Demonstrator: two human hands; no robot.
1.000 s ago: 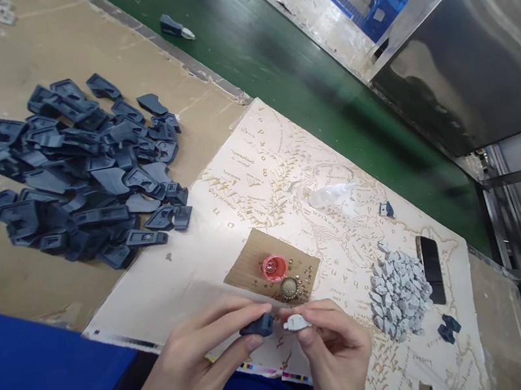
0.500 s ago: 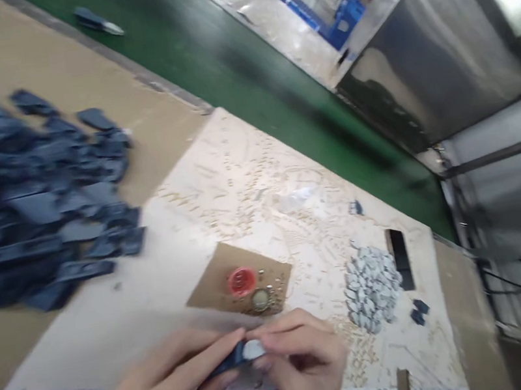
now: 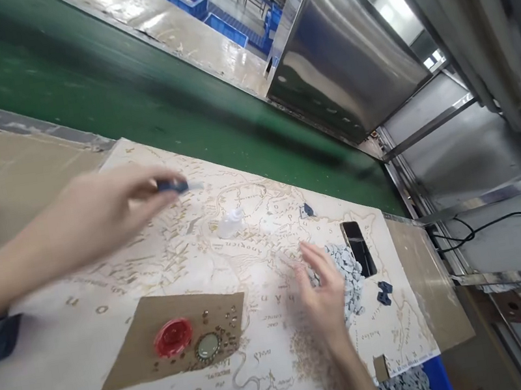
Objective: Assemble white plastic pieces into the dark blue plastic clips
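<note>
My left hand [image 3: 95, 211] is stretched out over the printed map sheet [image 3: 245, 224], pinching a small dark blue plastic part with a pale tip [image 3: 174, 185] between thumb and fingers. My right hand [image 3: 322, 287] hovers with fingers apart and nothing in it, right beside the heap of small grey pieces [image 3: 349, 273]. Both hands are blurred by motion.
A brown card [image 3: 132, 354] carries a red cap [image 3: 173, 337], a round metal dish [image 3: 208, 346] and several tiny beads. A black phone [image 3: 358, 247] lies beyond the grey heap, with loose dark blue parts [image 3: 383, 292] near it. A green conveyor belt [image 3: 126, 97] runs behind the table.
The hands have separated: the left swung out forward with the joined blue part, the right went right to the grey heap. The view shifted right; the blue pile is nearly out of frame.
</note>
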